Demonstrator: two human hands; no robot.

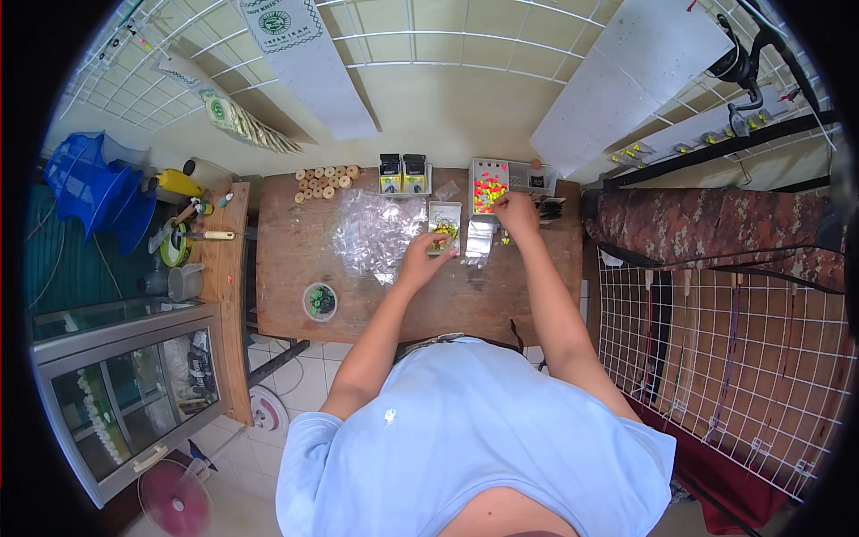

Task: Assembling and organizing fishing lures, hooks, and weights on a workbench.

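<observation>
My left hand [424,258] reaches over the near part of a small white tray [457,211] of yellow-green pieces [444,229]. Its thumb and fingers are apart, with the fingertips by the pieces. My right hand [517,212] is closed, its fingers curled at the near right corner of a white basket [483,166] filled with pink, orange and yellow bead-like pieces [489,190]. Whatever its fingertips hold, if anything, is hidden. Between the hands lie small clear packets [479,240], and some yellow pieces [506,238] sit just below my right wrist.
A spread of clear plastic bags [376,234] covers the table's middle left. Wooden spools [327,182], a box of black packs [403,177] and a round tub [319,302] stand around it. A camouflage bag [716,228] and wire rack [725,358] border the right side.
</observation>
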